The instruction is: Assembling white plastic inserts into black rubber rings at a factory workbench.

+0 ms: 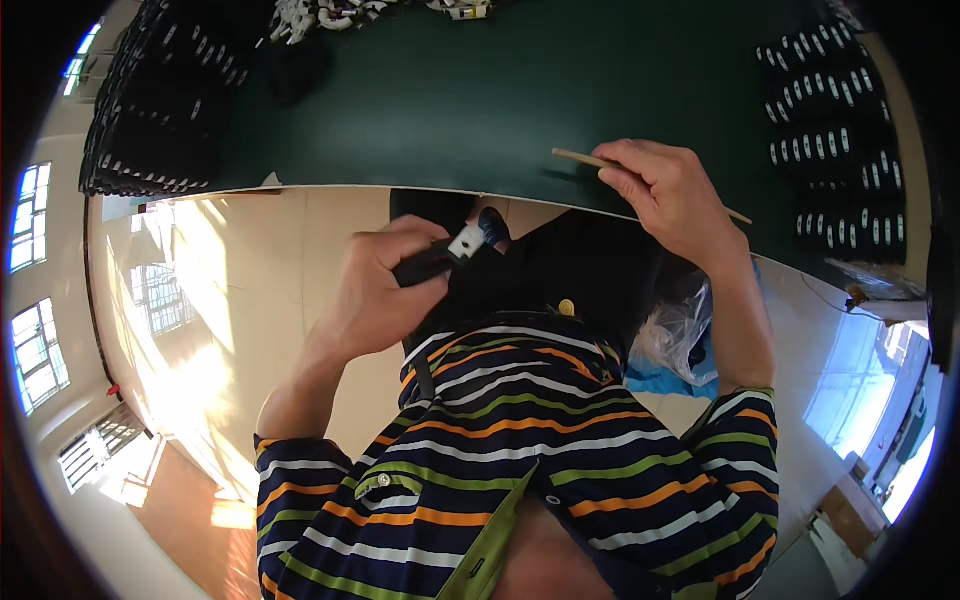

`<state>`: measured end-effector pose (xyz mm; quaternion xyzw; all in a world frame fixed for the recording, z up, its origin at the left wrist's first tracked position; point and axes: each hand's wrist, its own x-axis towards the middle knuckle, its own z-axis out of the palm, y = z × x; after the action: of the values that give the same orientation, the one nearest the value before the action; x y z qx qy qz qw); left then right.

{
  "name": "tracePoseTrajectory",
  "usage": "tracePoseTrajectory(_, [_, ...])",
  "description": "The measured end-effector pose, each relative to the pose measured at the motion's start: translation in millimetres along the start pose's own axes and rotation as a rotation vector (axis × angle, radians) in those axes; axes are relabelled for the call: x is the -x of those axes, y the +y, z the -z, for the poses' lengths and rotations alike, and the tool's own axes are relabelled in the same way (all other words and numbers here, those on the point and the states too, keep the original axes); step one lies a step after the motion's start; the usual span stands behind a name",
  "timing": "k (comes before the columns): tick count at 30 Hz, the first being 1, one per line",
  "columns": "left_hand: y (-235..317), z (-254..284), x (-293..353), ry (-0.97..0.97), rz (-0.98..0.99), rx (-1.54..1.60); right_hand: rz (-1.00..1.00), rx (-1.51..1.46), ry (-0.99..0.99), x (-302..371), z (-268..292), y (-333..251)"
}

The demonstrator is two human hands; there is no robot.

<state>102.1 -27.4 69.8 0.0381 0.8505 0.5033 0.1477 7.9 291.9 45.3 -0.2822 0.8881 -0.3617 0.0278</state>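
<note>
In my left hand [385, 285] is a small black item [424, 265], gripped between thumb and fingers above my lap. A white piece [466, 243] with a dark hole sits at the item's right end; its exact kind I cannot make out. My right hand [665, 195] is closed around a thin wooden stick [572, 156], held over the near edge of the dark green table [440, 110]. One end of the stick points left past my fingertips, and the other shows behind my wrist. The two hands are well apart.
Stacked black items [165, 110] fill the table's left side. Rows of black items with white tabs [825, 145] lie at the right. A heap of small white pieces [325, 15] lies at the far edge. A clear plastic bag [675, 335] is below the table, right of my legs.
</note>
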Motion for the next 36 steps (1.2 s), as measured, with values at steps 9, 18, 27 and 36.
tracePoseTrajectory(9, [-1,0,-94,0.605,-0.375,-0.436,0.081,0.421,0.303,-24,6,65])
tracePoseTrajectory(18, [-17,-48,-91,0.438,-0.425,-0.662,0.061,0.395,0.316,-19,5,49])
tracePoseTrajectory(27, [-18,-24,-103,0.53,-0.399,-0.482,0.131,0.114,0.234,-124,-59,1])
tracePoseTrajectory(36, [-37,-16,-118,0.44,-0.427,-0.345,0.005,-0.119,0.105,-109,-56,10])
